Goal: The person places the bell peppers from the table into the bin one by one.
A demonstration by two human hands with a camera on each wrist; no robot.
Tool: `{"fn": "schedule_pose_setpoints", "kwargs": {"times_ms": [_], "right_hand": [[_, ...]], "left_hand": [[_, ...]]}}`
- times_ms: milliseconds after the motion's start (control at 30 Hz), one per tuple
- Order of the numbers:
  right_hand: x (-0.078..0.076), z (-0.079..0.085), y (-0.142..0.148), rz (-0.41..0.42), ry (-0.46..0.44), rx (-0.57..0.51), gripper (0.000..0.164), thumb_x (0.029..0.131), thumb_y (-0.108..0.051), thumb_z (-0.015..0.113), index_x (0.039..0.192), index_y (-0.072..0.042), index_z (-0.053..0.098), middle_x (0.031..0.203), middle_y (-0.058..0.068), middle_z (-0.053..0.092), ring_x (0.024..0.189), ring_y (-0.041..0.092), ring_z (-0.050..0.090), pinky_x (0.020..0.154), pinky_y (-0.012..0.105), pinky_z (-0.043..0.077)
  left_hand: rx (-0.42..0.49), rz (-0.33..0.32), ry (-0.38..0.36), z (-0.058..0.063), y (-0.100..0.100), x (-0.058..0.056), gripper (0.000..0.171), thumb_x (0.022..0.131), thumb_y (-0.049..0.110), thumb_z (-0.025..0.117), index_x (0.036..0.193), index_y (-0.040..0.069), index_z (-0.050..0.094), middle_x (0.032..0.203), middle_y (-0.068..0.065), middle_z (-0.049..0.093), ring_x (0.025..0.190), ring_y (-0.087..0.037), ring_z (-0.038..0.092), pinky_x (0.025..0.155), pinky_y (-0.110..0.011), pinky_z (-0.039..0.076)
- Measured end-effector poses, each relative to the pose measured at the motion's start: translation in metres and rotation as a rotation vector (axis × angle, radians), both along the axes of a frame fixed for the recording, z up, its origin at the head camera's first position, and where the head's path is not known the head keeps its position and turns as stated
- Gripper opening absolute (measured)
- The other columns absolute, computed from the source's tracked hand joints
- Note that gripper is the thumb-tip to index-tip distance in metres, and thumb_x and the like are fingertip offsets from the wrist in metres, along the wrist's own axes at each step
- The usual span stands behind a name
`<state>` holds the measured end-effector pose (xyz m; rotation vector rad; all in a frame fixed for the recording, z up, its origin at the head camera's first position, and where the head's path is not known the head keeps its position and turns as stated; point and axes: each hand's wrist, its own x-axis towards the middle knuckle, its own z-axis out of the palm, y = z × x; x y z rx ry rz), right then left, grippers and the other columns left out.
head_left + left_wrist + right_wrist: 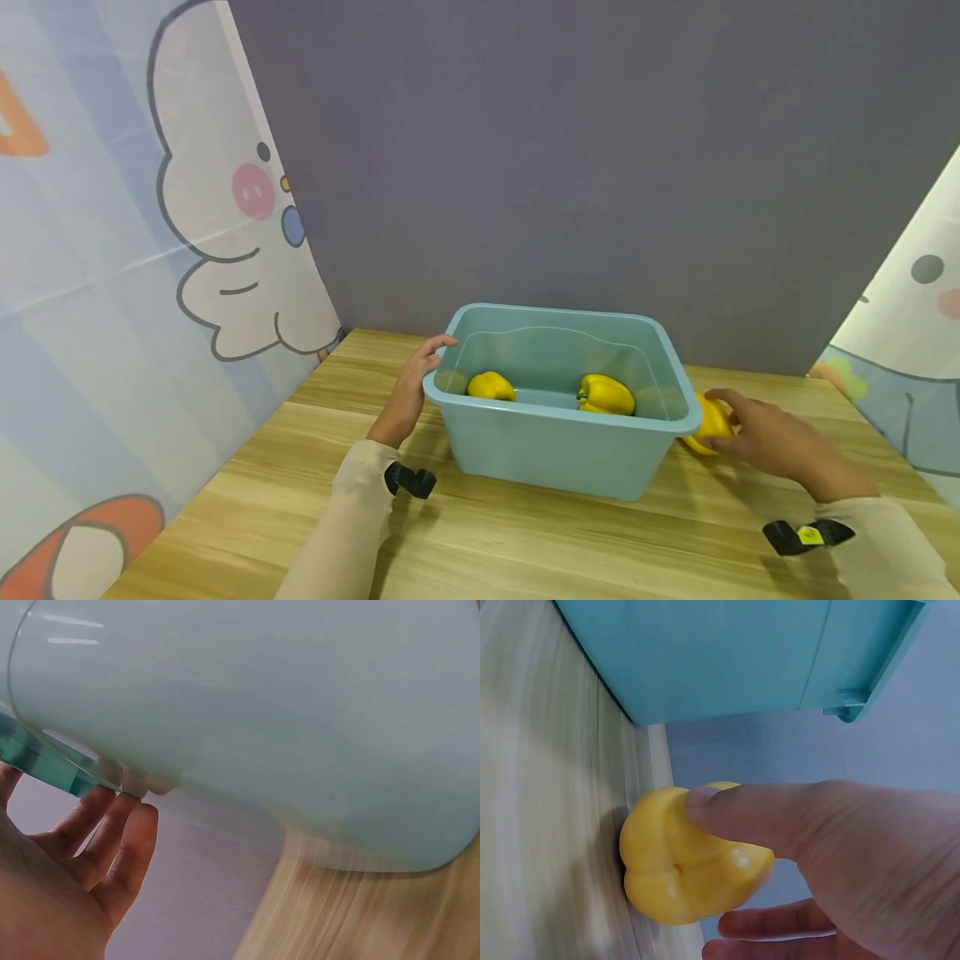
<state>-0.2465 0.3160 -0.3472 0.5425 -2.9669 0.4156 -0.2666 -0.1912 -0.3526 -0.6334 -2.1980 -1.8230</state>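
A light blue plastic bin (551,446) stands on the wooden table, with two yellow bell peppers inside: one (491,386) at the left, another (606,395) toward the right. My left hand (411,385) holds the bin's left rim, one finger over the edge. In the left wrist view its other fingertips (135,832) touch the outer wall. To the right of the bin, my right hand (776,442) grips a third yellow bell pepper (682,862). The thumb (742,817) lies across this pepper, which is low at the table; its far side is hidden.
A grey panel (562,167) rises behind the wooden table (510,533). Cartoon-printed sheets hang at the left (97,333) and right (922,333). The bin's wall stands between the right hand and the peppers inside.
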Motion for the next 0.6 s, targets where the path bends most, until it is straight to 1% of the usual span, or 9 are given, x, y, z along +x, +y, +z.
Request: {"fn": "schedule_pose_setpoints", "kwargs": {"times_ms": [133,267,333,433,500,533,600], "right_hand": [[0.0,0.002,-0.002,-0.013,0.01,0.016,0.084,0.081,-0.055,0.077,0.139,-0.001,0.048,0.112,0.028,0.064,0.098,0.046,0.063,0.07,0.059,0.05],[0.001,0.0,-0.002,-0.005,0.006,0.002,0.094,0.08,-0.056,0.077,0.144,0.003,0.04,0.123,0.038,0.054,0.102,0.051,0.06,0.073,0.063,0.049],[0.0,-0.003,-0.001,0.012,0.008,-0.021,0.097,0.08,-0.054,0.079,0.146,0.004,0.038,0.124,0.039,0.052,0.102,0.051,0.06,0.075,0.064,0.049],[-0.001,-0.008,-0.001,0.053,0.034,-0.065,0.098,0.078,-0.048,0.082,0.146,0.006,0.037,0.125,0.039,0.051,0.105,0.051,0.058,0.08,0.066,0.047],[-0.003,-0.012,-0.001,0.086,0.053,-0.099,0.099,0.077,-0.044,0.085,0.146,0.007,0.036,0.129,0.037,0.05,0.111,0.051,0.055,0.085,0.066,0.044],[-0.004,-0.013,-0.001,0.108,0.065,-0.118,0.099,0.077,-0.041,0.086,0.146,0.008,0.036,0.13,0.037,0.05,0.113,0.05,0.053,0.087,0.066,0.043],[-0.008,-0.017,0.0,0.165,0.106,-0.154,0.098,0.075,-0.035,0.088,0.145,0.009,0.038,0.131,0.033,0.051,0.109,0.042,0.055,0.091,0.053,0.045]], "left_hand": [[0.002,0.003,0.006,0.0,-0.001,0.001,0.052,0.102,0.04,0.036,0.139,0.007,0.051,0.151,-0.003,0.041,0.133,-0.028,0.037,0.103,-0.054,0.032],[0.002,-0.004,0.007,0.001,0.0,0.002,0.051,0.103,0.04,0.035,0.14,0.007,0.051,0.15,-0.004,0.041,0.131,-0.029,0.039,0.102,-0.053,0.034],[0.0,-0.005,0.005,0.001,0.0,0.002,0.051,0.104,0.039,0.035,0.14,0.006,0.051,0.15,-0.004,0.041,0.129,-0.03,0.041,0.101,-0.052,0.036],[-0.001,-0.011,0.001,0.001,0.0,0.003,0.051,0.104,0.038,0.034,0.14,0.005,0.049,0.15,-0.004,0.041,0.127,-0.03,0.043,0.099,-0.05,0.038],[0.0,-0.012,-0.001,0.001,0.0,0.003,0.051,0.104,0.037,0.034,0.141,0.005,0.049,0.149,-0.004,0.042,0.126,-0.03,0.044,0.098,-0.049,0.038],[-0.001,-0.011,-0.002,0.001,0.0,0.003,0.051,0.104,0.037,0.033,0.141,0.005,0.049,0.149,-0.004,0.042,0.126,-0.03,0.044,0.098,-0.049,0.039],[-0.001,-0.009,0.0,0.001,0.0,0.003,0.051,0.104,0.037,0.033,0.141,0.005,0.049,0.148,-0.003,0.042,0.126,-0.03,0.045,0.098,-0.05,0.039]]}}
